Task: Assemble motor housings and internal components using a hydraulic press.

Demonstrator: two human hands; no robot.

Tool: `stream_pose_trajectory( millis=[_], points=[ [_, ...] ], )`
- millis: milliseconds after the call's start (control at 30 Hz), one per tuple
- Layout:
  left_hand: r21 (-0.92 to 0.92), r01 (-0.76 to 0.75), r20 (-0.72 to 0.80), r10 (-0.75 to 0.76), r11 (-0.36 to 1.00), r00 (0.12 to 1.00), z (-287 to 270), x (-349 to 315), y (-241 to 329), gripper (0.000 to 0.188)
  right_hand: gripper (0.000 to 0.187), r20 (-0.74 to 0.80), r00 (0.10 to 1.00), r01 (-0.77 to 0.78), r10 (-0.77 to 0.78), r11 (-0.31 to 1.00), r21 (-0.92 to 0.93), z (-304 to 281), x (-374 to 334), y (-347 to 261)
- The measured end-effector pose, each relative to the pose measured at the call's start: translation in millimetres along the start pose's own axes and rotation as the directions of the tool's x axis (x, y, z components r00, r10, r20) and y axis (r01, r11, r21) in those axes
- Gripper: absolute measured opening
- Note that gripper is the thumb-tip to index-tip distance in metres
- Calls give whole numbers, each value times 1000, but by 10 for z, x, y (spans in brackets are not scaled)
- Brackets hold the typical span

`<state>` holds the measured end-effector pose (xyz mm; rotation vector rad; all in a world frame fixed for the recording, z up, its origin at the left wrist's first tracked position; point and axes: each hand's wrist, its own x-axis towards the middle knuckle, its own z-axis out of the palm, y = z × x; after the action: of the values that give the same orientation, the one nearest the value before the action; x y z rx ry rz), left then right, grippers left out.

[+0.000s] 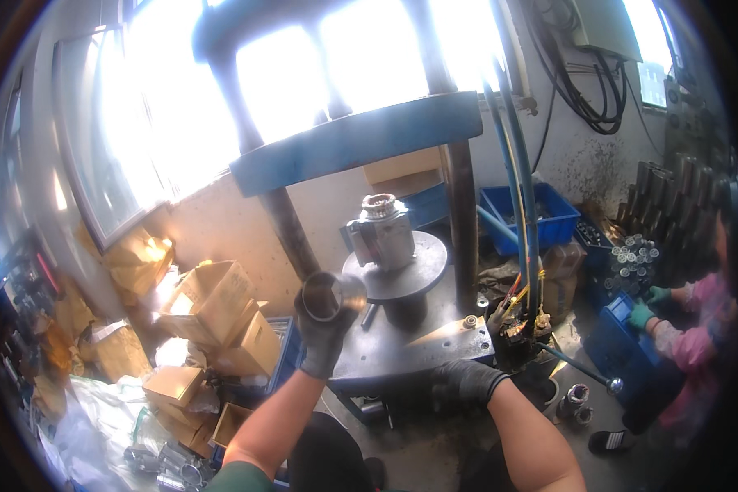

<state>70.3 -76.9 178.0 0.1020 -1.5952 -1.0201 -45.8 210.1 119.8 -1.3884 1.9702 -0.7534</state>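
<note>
Sleeve [350, 293] clasped in left grip [323, 334] opens toward camera, axis slanting rightward; right grip [469, 382] too blurred to tell.

Housing [388, 239] on the plate [431, 261], cartons [256, 344] to its left, bin [553, 230] behind to the right

"How's your left hand [323, 338]?"

"Gloved in dark grey, raised in front of me and curled in a grip; my bare left forearm [275, 420] slants up to it."

"And your right hand [470, 382]?"

"Lower, also gloved, pointing leftward, too blurred for me to read its grip."
</note>
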Motion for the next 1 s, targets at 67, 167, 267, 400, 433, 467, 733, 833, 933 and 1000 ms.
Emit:
stream_pose_trajectory(
  millis=[67, 167, 267, 400, 433, 467, 733, 833, 933, 1000],
  points=[
    [-221, -7, 20, 12, 975, 1000, 381, 411, 293, 79, 33, 22, 999, -46, 45, 999, 7, -5, -33, -46],
    [-33, -270, 15, 270, 962, 963, 766, 1057, 481, 56, 34, 6, 999, -39, 39, 999, 8, -3, -3, -60],
    [-218, 76, 308, -5, 973, 952, 1015, 1431, 817, 27, 36, 28, 997, -71, 70, 995, 64, 26, 30, -54],
    [-286, 239, 262, -164, 928, 951, 1190, 2011, 139, 58, 38, 68, 995, -72, 71, 997, 17, -23, 21, -226],
    [-187, 223, 227, -178, 957, 957, 1274, 2040, 177, 60, 38, 72, 993, -89, 89, 996, -2, -52, -16, -247],
    [-189, 228, 230, -183, 955, 956, 1324, 2039, 208, 60, 38, 72, 993, -95, 95, 995, 0, -62, -25, -230],
    [463, 200, 214, -327, 864, 920, 1572, 1967, 425, 30, 38, 34, 999, 16, -14, 999, -38, -27, 4, -81],
    [156, 322, 328, -357, 934, 875, 1495, 2013, 324, 37, 38, 71, 995, -59, 66, 993, -100, -140, -68, -318],
    [157, 281, 439, -322, 947, 839, 1535, 1980, 297, 38, 38, 53, 996, -72, 74, 997, -42, -99, -71, -226],
    [127, 285, 323, -311, 950, 894, 1574, 1978, 127, 45, 38, 58, 995, -74, 76, 997, -35, -76, -64, -197]
  ],
)
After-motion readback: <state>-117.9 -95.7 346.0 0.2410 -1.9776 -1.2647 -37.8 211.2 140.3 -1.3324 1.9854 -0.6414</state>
